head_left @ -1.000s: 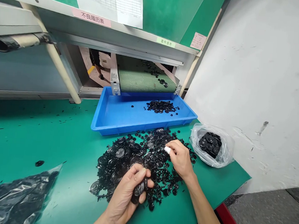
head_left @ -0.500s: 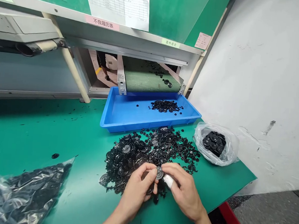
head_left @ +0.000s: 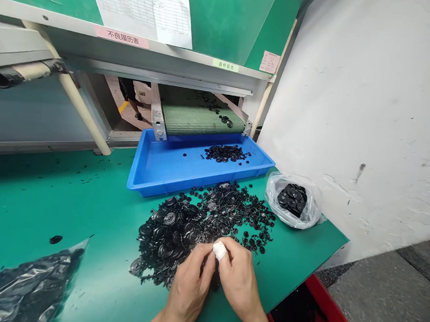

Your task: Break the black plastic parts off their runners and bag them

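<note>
Left hand and right hand are meeting, can't tell what they're holding; black pile is lying just beyond, nearer the left hand.

Light is falling brightly from above, washing out the paper and laying a pale sheen on the table; the left bag is glinting, shadow is darkening the table's far left, and lens distortion is stretching the edges
</note>
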Tool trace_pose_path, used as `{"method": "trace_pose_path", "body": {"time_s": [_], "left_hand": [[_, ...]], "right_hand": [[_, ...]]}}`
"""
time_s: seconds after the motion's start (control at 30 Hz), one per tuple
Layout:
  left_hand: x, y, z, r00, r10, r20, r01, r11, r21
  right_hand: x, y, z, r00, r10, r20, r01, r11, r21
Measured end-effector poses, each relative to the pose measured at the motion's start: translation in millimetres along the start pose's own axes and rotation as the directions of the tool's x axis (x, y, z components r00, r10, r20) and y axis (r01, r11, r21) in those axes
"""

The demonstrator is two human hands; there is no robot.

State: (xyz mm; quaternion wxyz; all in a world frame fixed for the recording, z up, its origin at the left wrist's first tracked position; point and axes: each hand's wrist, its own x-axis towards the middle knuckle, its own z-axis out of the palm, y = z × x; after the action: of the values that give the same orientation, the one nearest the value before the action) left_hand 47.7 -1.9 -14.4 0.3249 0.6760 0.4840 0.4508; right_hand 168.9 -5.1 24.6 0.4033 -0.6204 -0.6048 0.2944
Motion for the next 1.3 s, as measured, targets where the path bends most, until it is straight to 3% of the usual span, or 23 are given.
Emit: {"method": "trace_pose_path", "body": {"time_s": [0.1,0.23,0.3,0.37,0.43,0.47,0.63,0.8,0.97,1.13,1.3], "left_hand": [[3.2,4.2,-0.8,0.999,-0.038,-0.039,0.036,0.999,-0.035],[12.0,9.8,-5.0,0.959,-0.283,-0.022,0.271,0.937,-0.221],[16.5,11.2,-7.8,0.911,-0.408,0.055,0.395,0.829,-0.396],[20.2,12.3,-10.1,0.869,-0.475,0.136,0.46,0.678,-0.573],[22.9,14.1,-11.6,0.845,-0.497,0.198,0.476,0.527,-0.704],[23.9,15.3,-12.0,0.836,-0.499,0.229,0.481,0.464,-0.744],[27.5,20.7,-13.5,0.778,-0.545,0.312,0.495,0.226,-0.839],[30.7,20.1,-18.8,0.7,-0.612,0.368,0.495,0.045,-0.868],[29.9,18.2,-20.9,0.698,-0.597,0.395,0.487,-0.009,-0.874],[27.2,15.3,-20.1,0.685,-0.63,0.367,0.508,0.052,-0.86],[27.3,13.1,-18.5,0.746,-0.541,0.388,0.499,0.068,-0.864]], "right_hand": [[3.3,0.0,5.2,0.996,0.08,0.037,-0.083,0.994,0.076],[14.0,8.7,-1.5,0.971,0.131,0.198,-0.18,0.95,0.256],[25.7,17.7,-13.1,0.981,0.079,0.177,-0.116,0.972,0.206],[43.3,28.8,-26.8,0.993,-0.048,0.111,0.041,0.997,0.06],[65.8,39.9,-37.8,0.962,-0.254,0.098,0.265,0.957,-0.119],[78.0,44.8,-41.0,0.947,-0.308,0.09,0.32,0.925,-0.205],[129.3,58.6,-36.1,0.944,-0.32,0.078,0.325,0.869,-0.372],[142.8,63.3,-26.8,0.934,-0.335,0.121,0.355,0.848,-0.393],[135.1,67.1,-28.7,0.933,-0.343,0.105,0.357,0.859,-0.368],[128.3,64.6,-31.6,0.934,-0.343,0.096,0.356,0.887,-0.293],[125.9,63.1,-33.3,0.939,-0.339,0.053,0.343,0.918,-0.202]]}}
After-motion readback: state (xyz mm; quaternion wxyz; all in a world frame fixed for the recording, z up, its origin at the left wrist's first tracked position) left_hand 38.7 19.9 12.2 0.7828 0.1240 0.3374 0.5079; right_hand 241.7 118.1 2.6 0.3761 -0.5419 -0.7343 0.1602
